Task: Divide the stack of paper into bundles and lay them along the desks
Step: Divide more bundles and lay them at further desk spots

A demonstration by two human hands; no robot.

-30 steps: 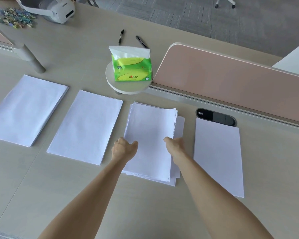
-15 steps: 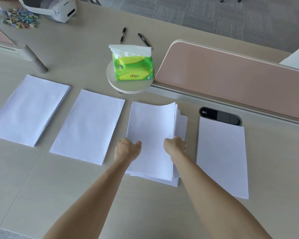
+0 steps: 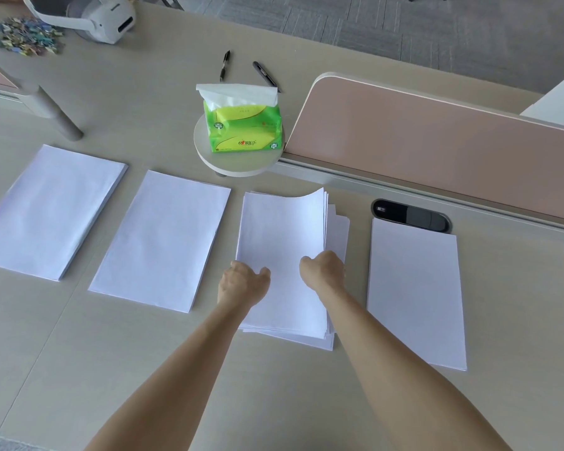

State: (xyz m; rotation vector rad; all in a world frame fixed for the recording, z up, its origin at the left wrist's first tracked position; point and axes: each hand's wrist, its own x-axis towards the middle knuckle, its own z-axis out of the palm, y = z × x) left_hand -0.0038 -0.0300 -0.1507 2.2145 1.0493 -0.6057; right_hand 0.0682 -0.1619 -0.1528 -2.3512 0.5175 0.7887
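Four lots of white paper lie in a row on the beige desk [image 3: 274, 402]. The middle-right one is a loose stack [image 3: 282, 236] with fanned edges. My left hand [image 3: 241, 283] grips its near left side and my right hand [image 3: 323, 270] grips its near right side, holding a top bundle whose far right corner curls upward off the sheets below. A bundle [image 3: 51, 209] lies at far left, another bundle [image 3: 163, 239] beside it, and a third bundle [image 3: 415, 291] to the right of the stack.
A green tissue pack [image 3: 241, 126] stands on a round shelf [image 3: 209, 154] behind the stack. A pink divider panel [image 3: 437, 148] runs along the back right, a black cable hatch [image 3: 411, 215] below it. Two pens [image 3: 264, 76], a white headset [image 3: 88, 14] and colourful clips [image 3: 23, 35] lie farther back.
The top bundle's far right corner has lifted and curled up between my hands. The sheets beneath show more at the right edge.
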